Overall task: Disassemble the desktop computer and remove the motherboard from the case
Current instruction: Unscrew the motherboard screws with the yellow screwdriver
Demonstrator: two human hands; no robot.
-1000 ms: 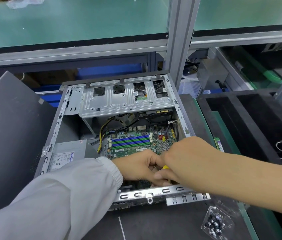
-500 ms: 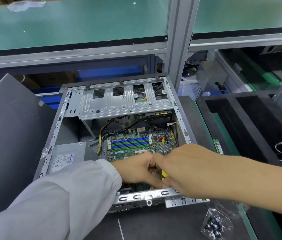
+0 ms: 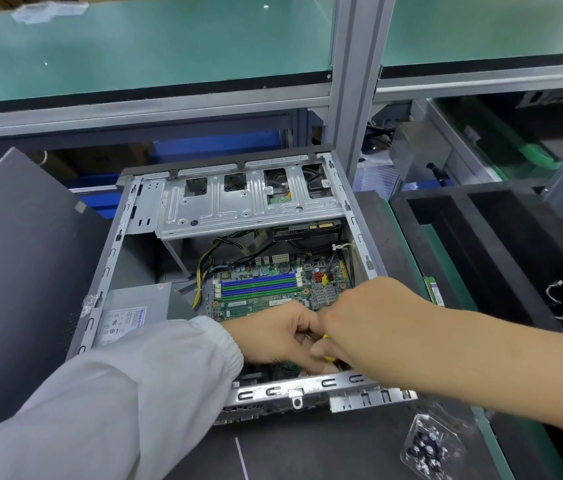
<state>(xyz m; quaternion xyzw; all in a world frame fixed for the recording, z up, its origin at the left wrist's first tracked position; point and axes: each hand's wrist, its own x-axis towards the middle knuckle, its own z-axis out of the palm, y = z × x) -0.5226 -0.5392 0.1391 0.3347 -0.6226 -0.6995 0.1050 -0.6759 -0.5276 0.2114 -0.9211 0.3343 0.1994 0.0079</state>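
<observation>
Dark counter (image 3: 307, 452): open computer case (image 3: 107, 271), motherboard (image 3: 259, 289) inside.
Left hand (image 3: 273, 337) and right hand (image 3: 370, 323), fingers curled around a yellow-handled tool (image 3: 327, 358).

Case (image 3: 349, 384) bare stamped metal, dull shine; drive bracket (image 3: 238, 211) same. Motherboard (image 3: 259, 296) glossy green. Sleeve (image 3: 117, 393) matt grey cloth. Screw bag (image 3: 436, 445) clear plastic.

My right hand (image 3: 370, 323) has slid nearer me, closing against my left hand (image 3: 280, 337) over the yellow tool (image 3: 325, 357).
</observation>
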